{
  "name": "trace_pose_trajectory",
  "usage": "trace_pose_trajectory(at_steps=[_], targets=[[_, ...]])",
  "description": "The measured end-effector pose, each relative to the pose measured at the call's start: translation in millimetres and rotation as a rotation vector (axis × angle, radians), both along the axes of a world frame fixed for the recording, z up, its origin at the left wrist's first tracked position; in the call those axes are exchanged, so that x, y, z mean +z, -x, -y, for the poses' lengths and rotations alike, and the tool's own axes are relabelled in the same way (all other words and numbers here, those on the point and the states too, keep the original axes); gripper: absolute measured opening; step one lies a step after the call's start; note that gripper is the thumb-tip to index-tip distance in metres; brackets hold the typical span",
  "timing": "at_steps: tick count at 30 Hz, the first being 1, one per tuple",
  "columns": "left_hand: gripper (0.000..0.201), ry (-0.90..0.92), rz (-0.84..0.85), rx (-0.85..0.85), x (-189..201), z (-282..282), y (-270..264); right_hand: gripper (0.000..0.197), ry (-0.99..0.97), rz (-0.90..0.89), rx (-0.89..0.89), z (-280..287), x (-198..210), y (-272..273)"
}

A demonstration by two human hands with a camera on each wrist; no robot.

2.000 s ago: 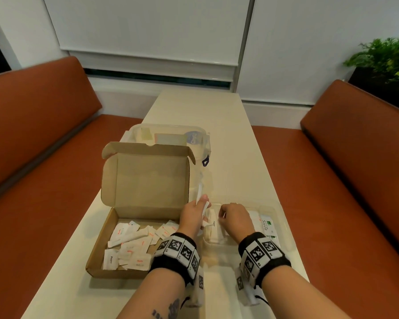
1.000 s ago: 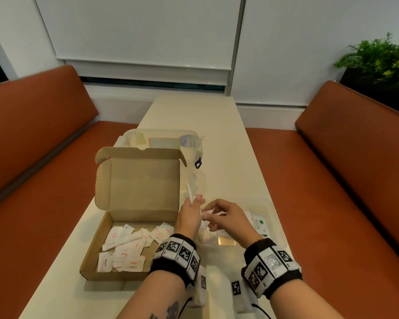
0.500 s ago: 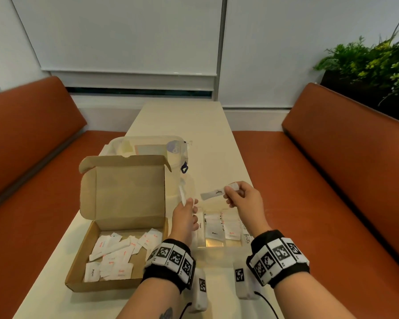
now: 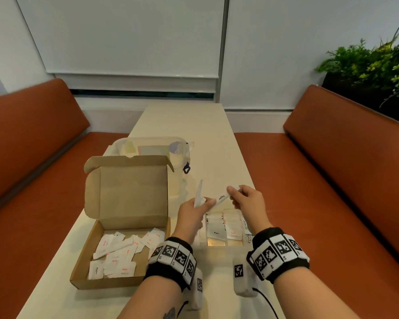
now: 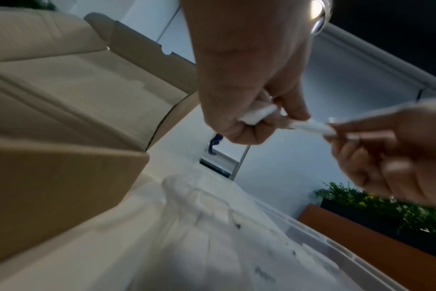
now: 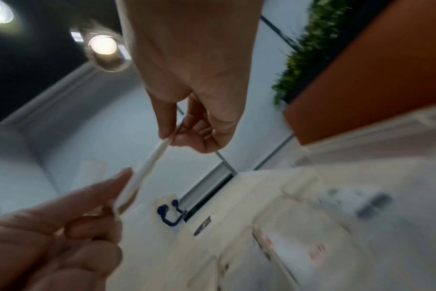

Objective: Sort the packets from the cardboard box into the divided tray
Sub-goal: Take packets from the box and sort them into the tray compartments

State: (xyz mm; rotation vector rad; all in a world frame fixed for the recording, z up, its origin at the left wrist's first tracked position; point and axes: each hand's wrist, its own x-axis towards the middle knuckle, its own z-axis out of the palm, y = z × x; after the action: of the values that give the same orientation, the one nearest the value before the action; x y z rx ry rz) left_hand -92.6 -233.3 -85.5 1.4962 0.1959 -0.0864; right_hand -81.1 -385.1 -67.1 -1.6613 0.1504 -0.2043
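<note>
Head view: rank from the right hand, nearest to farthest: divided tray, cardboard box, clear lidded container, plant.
From the right hand:
1. Divided tray, just below it.
2. Cardboard box, to the left.
3. Clear lidded container, behind the box.
4. Plant, far right, beyond the bench.

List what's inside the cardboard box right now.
The cardboard box holds a loose pile of small white packets, some printed red, some black, and one long stick packet. Anything beneath the pile or behind the near wall is hidden.
</note>
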Motion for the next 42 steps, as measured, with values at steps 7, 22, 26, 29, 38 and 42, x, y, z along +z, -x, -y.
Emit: trace_pose_trajectory(at_steps=[7, 22, 26, 29, 38, 42], targets=[[0.024, -0.009, 0.005, -0.026, 9.9, -6.5, -14.0, 0.005, -0.777, -0.152, 0.025, 1.2, -30.3, 8.9], [0.012, -0.372, 0.209, -0.112, 16.1, -7.7, -25.9, 0.012, 0.069, -0.045, 0.208, 1.2, -13.8, 12.0], [0.025, -0.220, 0.099, -0.063, 7.4, -5.8, -20.8, 0.003, 0.069, -0.043, 0.176, -3.4, -9.1, 8.6], [0.025, -0.181, 0.061, -0.117, 2.0, -4.6, -15.3, 0.013, -0.035, -0.066, 0.146, -5.6, -9.1, 8.3], [0.008, -0.216, 0.128, -0.122, 3.1, -7.6, -19.0, 0.008, -0.024, -0.077, 0.210, -12.2, -8.2, 6.5], [0.013, -0.161, 0.063, -0.116, -1.4, -10.7, -17.2, 0.005, 0.035, 0.045, 0.134, -12.7, 0.8, 1.7]])
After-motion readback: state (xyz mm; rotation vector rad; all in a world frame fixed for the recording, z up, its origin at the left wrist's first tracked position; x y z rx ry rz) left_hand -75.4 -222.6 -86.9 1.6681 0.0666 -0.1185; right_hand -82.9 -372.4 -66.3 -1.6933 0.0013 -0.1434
